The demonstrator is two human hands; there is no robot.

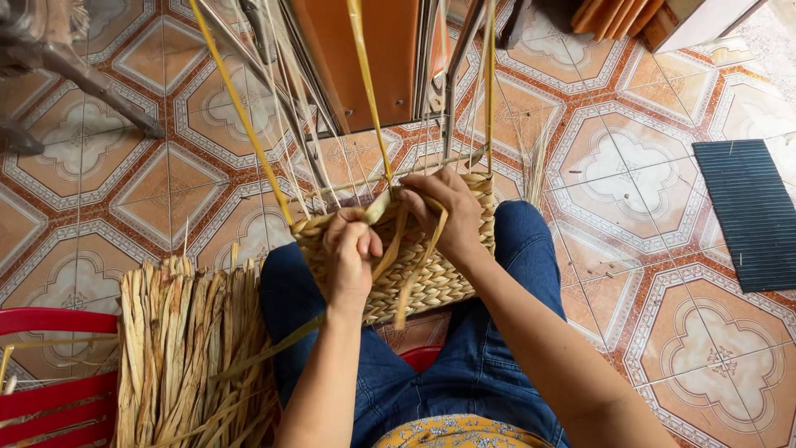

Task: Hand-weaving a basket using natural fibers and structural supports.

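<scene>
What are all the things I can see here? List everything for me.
Woven basket: one, straw-coloured, half made, on the lap between both hands.
Upright strands: several, yellow and pale, rising from the basket rim.
Loose strand: one, tan, hanging down the basket side below the hands.
Dried fibre bundle: one heap, tan, at lower left.
Chair: one, red, lower left corner.
Floor tiles: many, orange and cream pattern, all around.
Ribbed mat: one, dark, right edge.
Wooden panel: one, orange-brown, top centre.
Jeans: blue, on the legs.
Left hand: pinching a strand at the rim.
Right hand: gripping strands at the rim.
</scene>
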